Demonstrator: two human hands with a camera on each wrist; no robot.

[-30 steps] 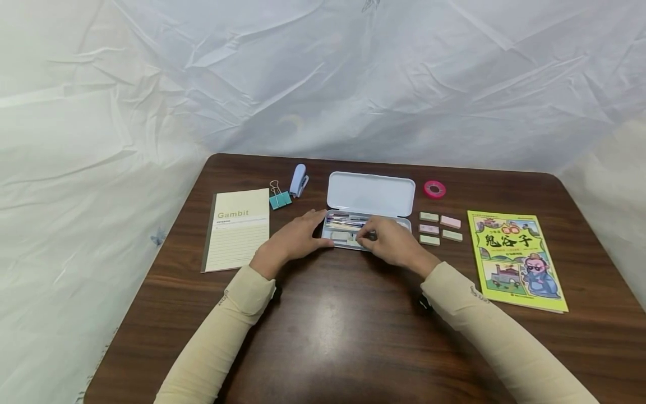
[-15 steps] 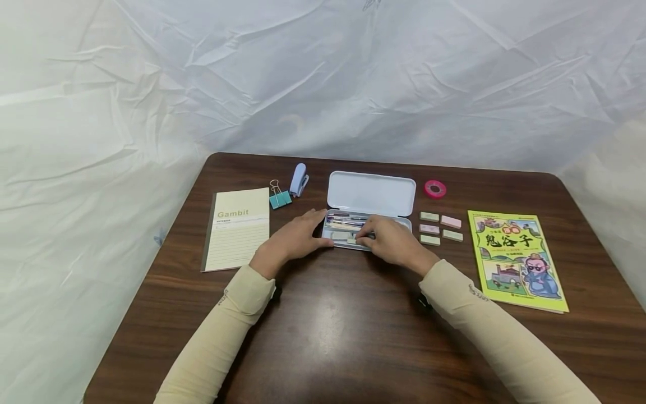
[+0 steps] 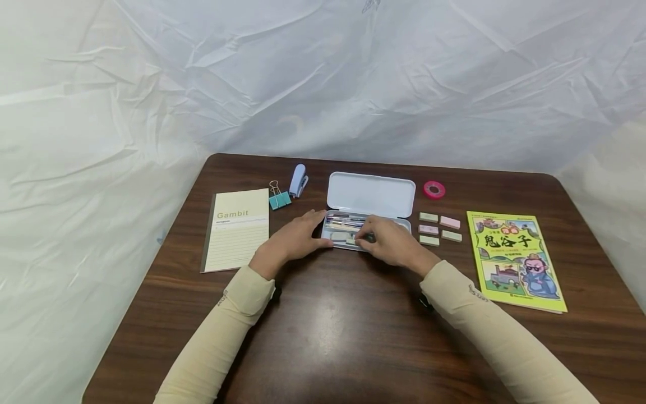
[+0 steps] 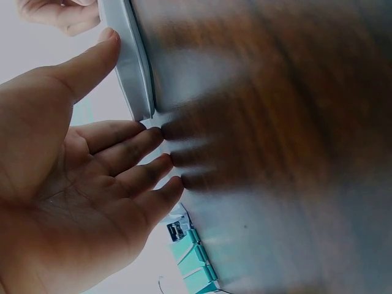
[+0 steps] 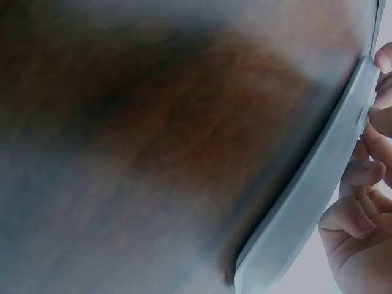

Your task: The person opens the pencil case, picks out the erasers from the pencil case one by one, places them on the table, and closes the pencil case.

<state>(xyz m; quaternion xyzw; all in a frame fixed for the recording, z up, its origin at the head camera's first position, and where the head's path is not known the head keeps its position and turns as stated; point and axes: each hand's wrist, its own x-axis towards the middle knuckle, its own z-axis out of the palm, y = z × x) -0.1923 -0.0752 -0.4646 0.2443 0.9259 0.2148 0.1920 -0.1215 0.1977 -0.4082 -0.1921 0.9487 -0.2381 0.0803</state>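
Observation:
An open pale-blue pencil case (image 3: pixel 370 194) lies at the middle of the brown table (image 3: pixel 323 331), its lid flat behind a tray of pens. My left hand (image 3: pixel 298 238) rests flat on the table, straight fingers against the tray's left end and thumb along its front edge. The left wrist view shows those fingers (image 4: pixel 122 141) touching the case (image 4: pixel 131 67). My right hand (image 3: pixel 384 241) reaches into the tray with curled fingers and pinches a small pale block (image 3: pixel 350 240). In the right wrist view its curled fingers (image 5: pixel 361 208) hook over the case rim (image 5: pixel 318 184).
Left of the case lie a "Gambit" notebook (image 3: pixel 237 229), a teal binder clip (image 3: pixel 279 197) and a blue stapler (image 3: pixel 298 179). To the right are a pink tape roll (image 3: pixel 434 189), several sticky-note pads (image 3: pixel 440 228) and a green comic book (image 3: pixel 515 259). White sheeting surrounds the table.
My right hand has crept slightly left inside the tray, up to the pale block. The left hand has stayed where it was.

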